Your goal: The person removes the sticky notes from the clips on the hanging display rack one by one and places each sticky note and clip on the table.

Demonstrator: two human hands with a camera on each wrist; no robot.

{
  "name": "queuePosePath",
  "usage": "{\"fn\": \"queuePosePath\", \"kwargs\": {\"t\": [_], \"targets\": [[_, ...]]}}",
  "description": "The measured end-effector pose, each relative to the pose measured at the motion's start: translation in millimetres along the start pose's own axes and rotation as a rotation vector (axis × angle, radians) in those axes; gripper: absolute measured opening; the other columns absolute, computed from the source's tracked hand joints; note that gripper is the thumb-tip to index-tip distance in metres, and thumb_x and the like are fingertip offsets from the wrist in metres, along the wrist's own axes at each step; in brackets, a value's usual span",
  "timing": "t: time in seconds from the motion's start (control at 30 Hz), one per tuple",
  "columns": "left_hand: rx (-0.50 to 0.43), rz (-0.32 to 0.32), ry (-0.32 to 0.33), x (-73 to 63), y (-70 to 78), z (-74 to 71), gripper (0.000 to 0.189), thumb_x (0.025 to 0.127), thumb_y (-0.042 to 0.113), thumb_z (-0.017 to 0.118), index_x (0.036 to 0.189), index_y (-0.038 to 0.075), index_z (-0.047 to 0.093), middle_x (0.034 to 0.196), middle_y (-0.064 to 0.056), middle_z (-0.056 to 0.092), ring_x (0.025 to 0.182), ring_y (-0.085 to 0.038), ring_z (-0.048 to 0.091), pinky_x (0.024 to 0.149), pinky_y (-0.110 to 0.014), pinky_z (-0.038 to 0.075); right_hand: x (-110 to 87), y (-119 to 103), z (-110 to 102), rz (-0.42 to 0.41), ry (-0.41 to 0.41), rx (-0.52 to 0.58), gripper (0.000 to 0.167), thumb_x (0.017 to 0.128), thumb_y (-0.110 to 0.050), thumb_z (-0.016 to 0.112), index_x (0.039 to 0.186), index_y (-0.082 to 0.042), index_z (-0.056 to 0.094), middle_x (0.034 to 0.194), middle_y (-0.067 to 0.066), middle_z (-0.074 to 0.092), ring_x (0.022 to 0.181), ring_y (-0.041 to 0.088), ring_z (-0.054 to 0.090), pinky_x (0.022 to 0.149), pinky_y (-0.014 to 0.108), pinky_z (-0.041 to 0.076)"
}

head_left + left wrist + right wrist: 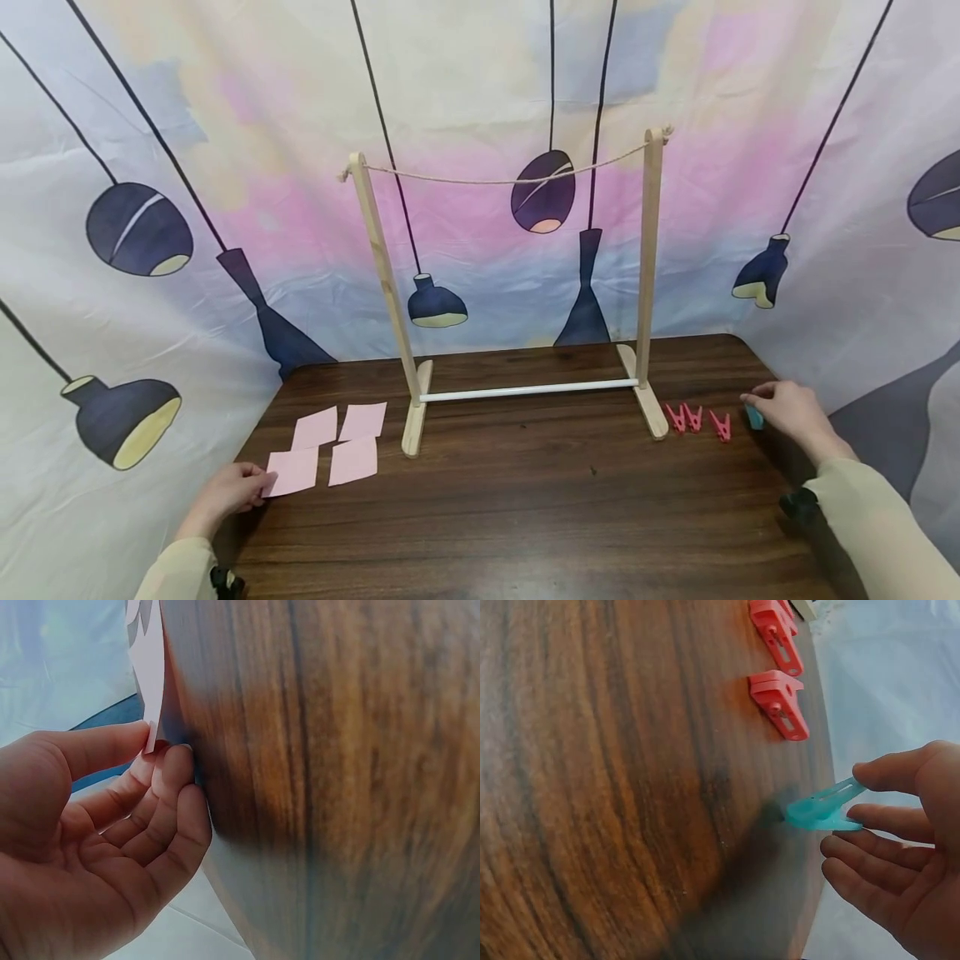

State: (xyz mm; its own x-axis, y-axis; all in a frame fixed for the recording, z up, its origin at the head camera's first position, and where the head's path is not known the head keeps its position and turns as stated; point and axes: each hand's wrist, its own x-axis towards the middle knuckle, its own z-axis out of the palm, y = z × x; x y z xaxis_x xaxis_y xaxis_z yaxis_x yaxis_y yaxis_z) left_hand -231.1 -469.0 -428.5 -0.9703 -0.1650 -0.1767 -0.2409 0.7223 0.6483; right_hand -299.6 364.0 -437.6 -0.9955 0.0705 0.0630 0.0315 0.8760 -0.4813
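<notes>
At the table's left edge my left hand pinches the near corner of a pink paper square between thumb and fingers. That corner is lifted a little in the left wrist view, where the paper curves up from the tabletop. Several such squares lie grouped there. On the far right, my right hand holds a teal clothespin by its two handles, thumb on one and a finger on the other. Its nose end is close to the tabletop. Left of it lie three pink-red clothespins.
A wooden frame stands at the table's back middle, with a slack string tied between its post tops and a white rod low between its feet. Behind hangs a printed cloth. Dark wooden tabletop stretches between the hands.
</notes>
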Motion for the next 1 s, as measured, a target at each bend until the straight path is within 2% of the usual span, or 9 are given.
{"fn": "queuePosePath", "kwargs": {"t": [0.43, 1.0], "targets": [[0.011, -0.007, 0.004, 7.7, -4.6, -0.3, 0.025, 0.096, 0.019, 0.061, 0.079, 0.000, 0.061, 0.068, -0.002, 0.057, 0.067, -0.016, 0.061, 0.060, -0.031, 0.052, 5.0, 3.0, 10.7, 0.001, 0.000, -0.039, 0.051, 0.098, -0.027, 0.062, 0.114, 0.021, 0.059, 0.114, 0.040, 0.060, 0.098, 0.055, 0.059, 0.073, 0.057, 0.053], [0.010, -0.015, 0.004, 4.3, -2.8, 1.1, 0.025, 0.095, 0.016, 0.063, 0.082, -0.005, 0.060, 0.072, -0.003, 0.059, 0.067, -0.016, 0.062, 0.060, -0.032, 0.052, 7.1, 2.6, 18.9, 0.011, -0.003, -0.050, 0.049, 0.098, -0.026, 0.061, 0.116, 0.020, 0.059, 0.116, 0.040, 0.059, 0.102, 0.057, 0.056, 0.078, 0.060, 0.051]]}}
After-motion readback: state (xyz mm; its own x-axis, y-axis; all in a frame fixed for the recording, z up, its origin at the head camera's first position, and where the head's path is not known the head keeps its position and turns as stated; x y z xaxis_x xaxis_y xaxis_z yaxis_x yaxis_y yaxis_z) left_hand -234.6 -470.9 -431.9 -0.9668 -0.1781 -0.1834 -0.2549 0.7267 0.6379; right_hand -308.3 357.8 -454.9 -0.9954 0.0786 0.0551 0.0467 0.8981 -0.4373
